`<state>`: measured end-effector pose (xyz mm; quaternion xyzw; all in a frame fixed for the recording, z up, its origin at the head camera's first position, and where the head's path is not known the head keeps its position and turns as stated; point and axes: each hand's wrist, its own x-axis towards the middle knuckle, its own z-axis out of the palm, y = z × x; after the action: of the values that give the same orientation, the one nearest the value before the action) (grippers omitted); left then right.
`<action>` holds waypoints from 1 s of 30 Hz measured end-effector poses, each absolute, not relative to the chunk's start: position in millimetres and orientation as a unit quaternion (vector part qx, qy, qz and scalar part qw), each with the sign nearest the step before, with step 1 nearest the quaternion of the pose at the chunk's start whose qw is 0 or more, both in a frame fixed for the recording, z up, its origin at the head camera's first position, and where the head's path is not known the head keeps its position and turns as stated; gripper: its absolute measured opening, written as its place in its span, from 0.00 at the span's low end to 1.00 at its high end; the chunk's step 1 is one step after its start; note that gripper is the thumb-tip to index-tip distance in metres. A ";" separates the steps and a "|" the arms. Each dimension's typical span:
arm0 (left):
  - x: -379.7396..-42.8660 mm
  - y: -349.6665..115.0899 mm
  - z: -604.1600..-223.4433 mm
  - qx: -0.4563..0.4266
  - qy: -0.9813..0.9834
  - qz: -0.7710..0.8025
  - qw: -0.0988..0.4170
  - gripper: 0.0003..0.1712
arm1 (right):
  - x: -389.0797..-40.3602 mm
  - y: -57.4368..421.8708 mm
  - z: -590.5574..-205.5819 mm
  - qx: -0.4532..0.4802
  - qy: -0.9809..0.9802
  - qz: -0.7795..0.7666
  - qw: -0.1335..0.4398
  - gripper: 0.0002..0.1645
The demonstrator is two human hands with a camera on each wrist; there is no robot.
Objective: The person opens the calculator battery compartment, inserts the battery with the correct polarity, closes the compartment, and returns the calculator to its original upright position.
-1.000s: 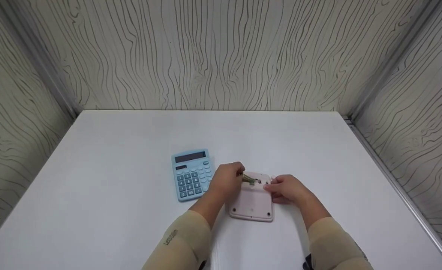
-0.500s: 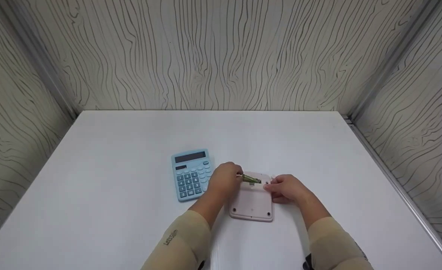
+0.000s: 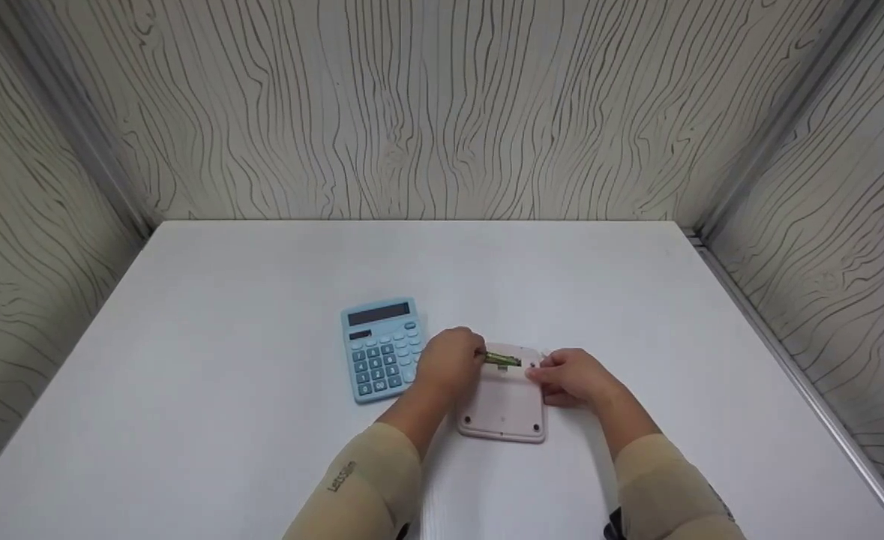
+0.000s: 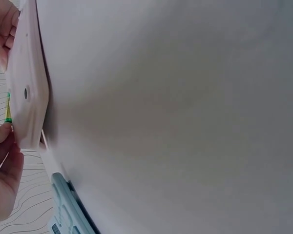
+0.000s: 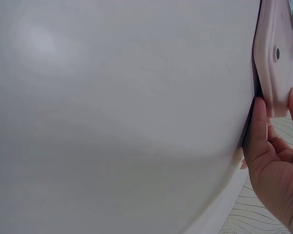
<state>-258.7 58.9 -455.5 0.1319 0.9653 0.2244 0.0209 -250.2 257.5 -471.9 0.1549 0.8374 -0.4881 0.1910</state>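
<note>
A pale pink calculator [image 3: 501, 405] lies with its back up on the table, dark round feet showing at its corners. My left hand [image 3: 449, 364] is over its far left part and pinches a slim green battery [image 3: 503, 360] by its left end. The battery lies nearly level along the opening in the calculator's back. In the left wrist view thumb and fingertips meet at the green end of the battery [image 4: 8, 107]. My right hand [image 3: 573, 379] grips the calculator's right edge, thumb on the back and fingers at the side, as the right wrist view also shows.
A light blue calculator [image 3: 382, 349] lies keys up just left of my left hand. White table [image 3: 224, 315] surrounds both, with wood-grain panels [image 3: 412, 112] at the back and sides. Beige sleeves [image 3: 370, 480] cover my forearms.
The battery's right end has swung up slightly, so it lies flatter over the opening and covers more of it. My left hand has shifted slightly; the right hand stays in place.
</note>
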 end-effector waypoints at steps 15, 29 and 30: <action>-250.9 60.9 -458.1 0.195 0.973 0.121 -0.011 0.11 | -249.6 257.8 -472.3 0.149 0.827 -0.508 0.191 0.18; -254.4 58.4 -453.6 0.199 0.969 0.140 0.037 0.11 | -250.2 258.7 -471.9 0.148 0.830 -0.502 0.195 0.17; -254.7 57.7 -453.0 0.196 0.968 0.150 0.040 0.12 | -250.7 258.7 -472.0 0.149 0.830 -0.501 0.195 0.17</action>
<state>-254.7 57.7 -453.0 0.1961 0.9682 0.1504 0.0396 -250.7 258.7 -472.0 0.1488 0.8297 -0.5013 0.1953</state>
